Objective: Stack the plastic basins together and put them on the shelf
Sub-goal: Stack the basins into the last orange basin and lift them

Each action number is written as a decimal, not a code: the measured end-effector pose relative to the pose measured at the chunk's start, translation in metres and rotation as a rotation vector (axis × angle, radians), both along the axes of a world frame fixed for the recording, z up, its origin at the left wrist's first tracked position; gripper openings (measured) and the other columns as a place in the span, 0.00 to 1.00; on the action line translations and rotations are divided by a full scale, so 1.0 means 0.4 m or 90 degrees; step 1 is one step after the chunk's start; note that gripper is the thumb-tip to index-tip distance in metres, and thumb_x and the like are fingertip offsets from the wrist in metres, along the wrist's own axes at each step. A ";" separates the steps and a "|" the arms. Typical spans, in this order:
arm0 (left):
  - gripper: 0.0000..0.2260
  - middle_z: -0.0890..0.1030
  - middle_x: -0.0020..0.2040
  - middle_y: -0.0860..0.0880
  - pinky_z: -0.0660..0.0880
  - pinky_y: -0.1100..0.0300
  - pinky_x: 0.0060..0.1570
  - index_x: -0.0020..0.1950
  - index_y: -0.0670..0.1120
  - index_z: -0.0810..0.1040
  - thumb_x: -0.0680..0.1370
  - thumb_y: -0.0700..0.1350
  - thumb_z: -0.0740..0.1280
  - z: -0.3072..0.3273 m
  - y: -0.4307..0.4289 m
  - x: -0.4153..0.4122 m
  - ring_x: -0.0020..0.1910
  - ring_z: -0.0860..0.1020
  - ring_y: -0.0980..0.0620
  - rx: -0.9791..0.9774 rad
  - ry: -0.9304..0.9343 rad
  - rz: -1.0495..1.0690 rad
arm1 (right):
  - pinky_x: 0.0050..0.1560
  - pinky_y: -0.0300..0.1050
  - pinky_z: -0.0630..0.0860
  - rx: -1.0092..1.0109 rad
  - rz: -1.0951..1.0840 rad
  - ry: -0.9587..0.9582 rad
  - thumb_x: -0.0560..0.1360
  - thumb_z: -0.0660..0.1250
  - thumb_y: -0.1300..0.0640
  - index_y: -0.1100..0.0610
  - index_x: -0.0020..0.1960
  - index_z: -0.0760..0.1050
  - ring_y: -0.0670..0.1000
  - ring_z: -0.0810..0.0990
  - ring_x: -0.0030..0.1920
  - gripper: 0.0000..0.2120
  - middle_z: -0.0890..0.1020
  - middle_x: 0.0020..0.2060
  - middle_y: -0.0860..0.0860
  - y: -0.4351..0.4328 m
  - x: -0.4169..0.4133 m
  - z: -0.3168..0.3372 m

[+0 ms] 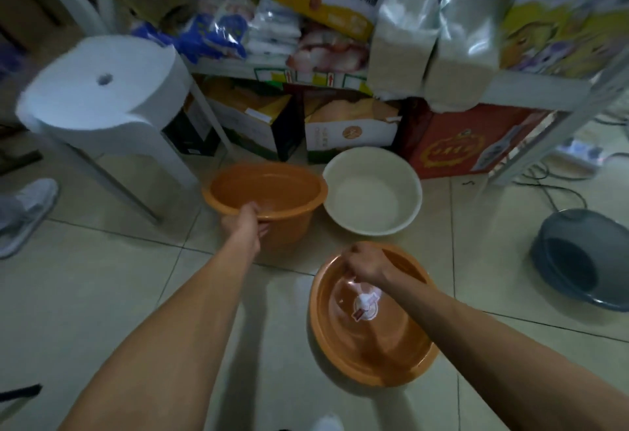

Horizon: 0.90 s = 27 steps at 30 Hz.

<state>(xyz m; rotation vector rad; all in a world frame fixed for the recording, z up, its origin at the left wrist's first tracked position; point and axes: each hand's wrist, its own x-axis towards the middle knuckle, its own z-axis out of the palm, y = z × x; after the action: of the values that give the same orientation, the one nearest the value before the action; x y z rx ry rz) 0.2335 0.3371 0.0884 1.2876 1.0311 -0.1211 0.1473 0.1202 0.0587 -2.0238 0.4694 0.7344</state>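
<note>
On floor | left hand grips deep orange basin rim | right hand grips shallow orange basin rim

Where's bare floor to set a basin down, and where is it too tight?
Bare tile lies left of the near orange basin, below the stool, and between that basin and the grey basin. It is crowded by the shelf: the far orange basin and the white basin sit close against the boxes.
</note>
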 end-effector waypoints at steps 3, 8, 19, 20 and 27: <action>0.05 0.82 0.41 0.42 0.84 0.48 0.47 0.49 0.40 0.78 0.74 0.36 0.67 0.090 -0.003 -0.090 0.40 0.82 0.42 0.021 -0.015 -0.016 | 0.53 0.64 0.81 0.025 -0.092 -0.022 0.82 0.57 0.49 0.58 0.41 0.76 0.66 0.85 0.46 0.18 0.85 0.44 0.66 -0.032 -0.017 0.087; 0.05 0.78 0.36 0.40 0.76 0.57 0.27 0.45 0.39 0.78 0.71 0.35 0.66 0.151 -0.032 -0.213 0.31 0.76 0.45 0.001 0.006 -0.182 | 0.51 0.64 0.84 0.065 -0.292 -0.036 0.69 0.67 0.40 0.59 0.62 0.76 0.64 0.86 0.49 0.29 0.85 0.54 0.61 -0.107 -0.068 0.125; 0.13 0.86 0.47 0.42 0.80 0.54 0.39 0.52 0.43 0.81 0.71 0.47 0.68 0.032 -0.163 -0.368 0.42 0.85 0.44 0.230 0.238 -0.762 | 0.63 0.53 0.80 -0.197 -0.195 0.169 0.81 0.62 0.59 0.68 0.79 0.51 0.61 0.80 0.65 0.33 0.72 0.69 0.64 -0.264 -0.305 0.117; 0.15 0.86 0.51 0.41 0.81 0.53 0.39 0.56 0.42 0.81 0.72 0.47 0.68 0.012 -0.171 -0.372 0.45 0.86 0.43 0.252 0.248 -0.779 | 0.64 0.53 0.80 -0.196 -0.198 0.190 0.82 0.60 0.59 0.69 0.78 0.52 0.61 0.80 0.65 0.30 0.72 0.69 0.64 -0.263 -0.303 0.101; 0.31 0.80 0.65 0.36 0.80 0.47 0.60 0.67 0.38 0.77 0.68 0.52 0.67 -0.111 -0.182 -0.380 0.61 0.81 0.37 0.307 0.275 -0.847 | 0.31 0.52 0.82 -0.206 -0.233 0.281 0.80 0.63 0.64 0.62 0.73 0.59 0.61 0.84 0.39 0.23 0.80 0.53 0.64 -0.231 -0.303 0.004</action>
<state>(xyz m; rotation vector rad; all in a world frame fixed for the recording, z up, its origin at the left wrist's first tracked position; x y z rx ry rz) 0.0815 0.2642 0.0439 2.2839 0.3726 -1.2571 0.0261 0.0279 0.0601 -1.9780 1.2477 0.9168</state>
